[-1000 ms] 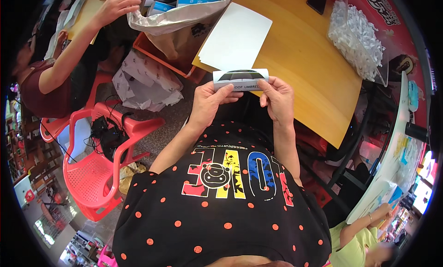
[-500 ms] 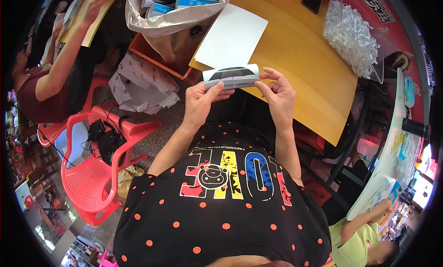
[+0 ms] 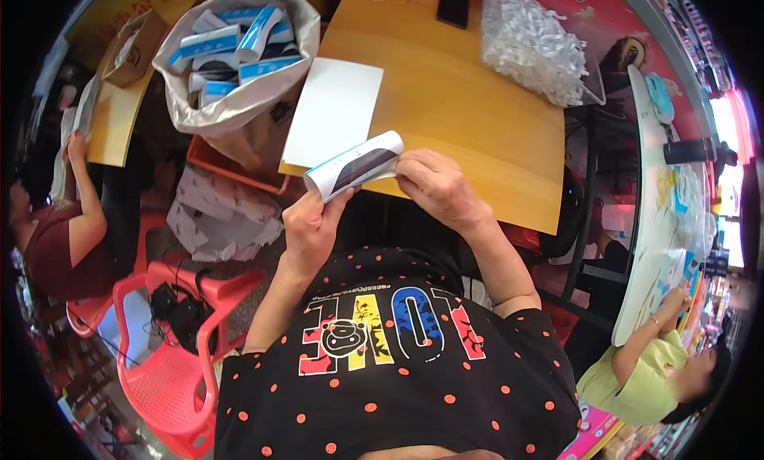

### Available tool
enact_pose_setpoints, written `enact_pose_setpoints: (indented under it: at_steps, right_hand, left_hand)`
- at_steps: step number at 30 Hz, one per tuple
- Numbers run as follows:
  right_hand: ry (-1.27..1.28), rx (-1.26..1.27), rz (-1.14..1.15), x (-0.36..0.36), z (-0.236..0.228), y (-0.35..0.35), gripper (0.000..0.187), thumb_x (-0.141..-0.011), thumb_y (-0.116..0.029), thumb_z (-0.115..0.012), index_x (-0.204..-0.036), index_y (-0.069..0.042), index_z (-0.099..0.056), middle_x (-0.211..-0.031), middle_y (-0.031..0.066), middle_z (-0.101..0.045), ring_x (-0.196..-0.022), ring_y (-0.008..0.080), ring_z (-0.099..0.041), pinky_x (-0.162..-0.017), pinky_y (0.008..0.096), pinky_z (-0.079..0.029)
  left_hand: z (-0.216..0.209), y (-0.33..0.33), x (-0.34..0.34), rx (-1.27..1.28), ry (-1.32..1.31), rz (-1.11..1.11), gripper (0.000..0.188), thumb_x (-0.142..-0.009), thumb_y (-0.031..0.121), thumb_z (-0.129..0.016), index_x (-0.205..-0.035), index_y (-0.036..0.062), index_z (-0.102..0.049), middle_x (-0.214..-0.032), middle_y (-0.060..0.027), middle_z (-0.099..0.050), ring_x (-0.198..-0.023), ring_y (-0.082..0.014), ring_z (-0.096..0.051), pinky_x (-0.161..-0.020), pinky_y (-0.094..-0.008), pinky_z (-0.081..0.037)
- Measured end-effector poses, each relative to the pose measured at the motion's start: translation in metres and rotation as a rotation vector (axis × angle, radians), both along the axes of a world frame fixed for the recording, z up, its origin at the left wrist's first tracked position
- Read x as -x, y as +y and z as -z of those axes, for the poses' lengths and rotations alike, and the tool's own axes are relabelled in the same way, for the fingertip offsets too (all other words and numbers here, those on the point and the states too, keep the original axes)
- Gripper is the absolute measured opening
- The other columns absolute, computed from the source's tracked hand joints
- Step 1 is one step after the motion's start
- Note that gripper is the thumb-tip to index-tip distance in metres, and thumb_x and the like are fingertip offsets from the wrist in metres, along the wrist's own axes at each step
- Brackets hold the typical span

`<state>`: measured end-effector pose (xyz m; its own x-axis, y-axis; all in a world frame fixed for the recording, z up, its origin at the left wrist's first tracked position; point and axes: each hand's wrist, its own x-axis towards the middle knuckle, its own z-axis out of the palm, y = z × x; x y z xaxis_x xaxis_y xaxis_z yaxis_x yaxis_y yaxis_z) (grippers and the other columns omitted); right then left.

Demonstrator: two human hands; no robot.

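A printed paper sleeve (image 3: 360, 164), white with a dark picture and a blue edge, is curled into a tube between my hands, over the near edge of the table. My left hand (image 3: 310, 228) is closed on its lower left end, the thumb along its near side. The fingers of my right hand (image 3: 438, 185) pinch the right end, where a loose edge shows. Just beyond the sleeve lies a stack of white sheets (image 3: 334, 110). What is inside the tube cannot be seen.
A pale sack (image 3: 239, 118) full of blue and white rolled sleeves stands left of the wooden table (image 3: 446, 86). On the table are a clear bag of white strips (image 3: 533, 50) and a dark phone (image 3: 453, 6). A red chair (image 3: 171, 388) stands lower left; people work on both sides.
The sleeve has turned from level to slanting, its right end higher, with the picture rolled to another side. My right hand has moved from a loose fingertip touch to a pinch. The view has shifted.
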<state>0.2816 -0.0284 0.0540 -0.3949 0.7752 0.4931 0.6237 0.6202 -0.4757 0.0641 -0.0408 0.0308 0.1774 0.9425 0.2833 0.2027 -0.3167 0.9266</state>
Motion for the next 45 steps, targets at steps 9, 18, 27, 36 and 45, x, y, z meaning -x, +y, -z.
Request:
enact_pose_setpoints:
  at_steps: [9, 18, 27, 36, 45]
  right_hand:
    - [0.002, -0.07, 0.023, -0.008, 0.001, 0.003, 0.02, -0.073, 0.003, -0.066, -0.086, -0.002, -0.053, -0.084, 0.0108, -0.053, -0.074, 0.0282, -0.056, -0.064, 0.0363, -0.047]
    - [0.015, -0.073, 0.053, -0.012, 0.012, 0.005, 0.02, -0.073, 0.004, -0.067, -0.088, -0.002, -0.055, -0.088, 0.0117, -0.056, -0.077, 0.0282, -0.059, -0.066, 0.0348, -0.049]
    - [0.059, -0.039, 0.081, -0.009, 0.018, 0.005, 0.019, -0.072, 0.005, -0.067, -0.085, -0.002, -0.055, -0.086, 0.0112, -0.058, -0.072, 0.0281, -0.059, -0.061, 0.0342, -0.049]
    - [0.42, 0.501, 0.189, -0.021, 0.003, 0.005, 0.008, -0.081, -0.005, -0.067, -0.085, 0.0, -0.061, -0.076, 0.0025, -0.06, -0.068, 0.0097, -0.055, -0.062, 0.0238, -0.045]
    - [0.447, 0.822, 0.099, -0.037, 0.0, 0.016, 0.014, -0.086, -0.011, -0.066, -0.091, 0.003, -0.066, -0.078, 0.0003, -0.064, -0.072, 0.0045, -0.056, -0.064, 0.0191, -0.046]
  left_hand:
    - [-0.015, 0.001, -0.025, 0.021, -0.032, -0.033, 0.021, -0.091, 0.001, -0.056, -0.109, -0.0082, -0.061, -0.096, -0.0119, -0.068, -0.088, -0.0173, -0.066, -0.081, -0.0305, -0.055]
    - [-0.009, 0.002, -0.033, -0.042, 0.003, -0.087, 0.02, -0.088, 0.004, -0.061, -0.107, -0.0028, -0.064, -0.086, -0.0139, -0.069, -0.077, -0.017, -0.068, -0.068, -0.0283, -0.052]
    - [-0.001, 0.003, -0.031, -0.079, -0.01, -0.094, 0.019, -0.087, 0.004, -0.063, -0.105, -0.0031, -0.064, -0.085, -0.0158, -0.068, -0.073, -0.0187, -0.068, -0.065, -0.028, -0.051]
    - [0.004, 0.007, -0.02, -0.276, 0.132, -0.104, 0.019, -0.084, 0.003, -0.066, -0.102, -0.0014, -0.065, -0.085, -0.0169, -0.068, -0.073, -0.0276, -0.068, -0.063, -0.0315, -0.052]
    - [-0.006, 0.013, -0.014, -0.407, 0.249, -0.051, 0.021, -0.08, 0.002, -0.069, -0.1, -0.0025, -0.065, -0.085, -0.0164, -0.067, -0.073, -0.0295, -0.067, -0.062, -0.0331, -0.053]
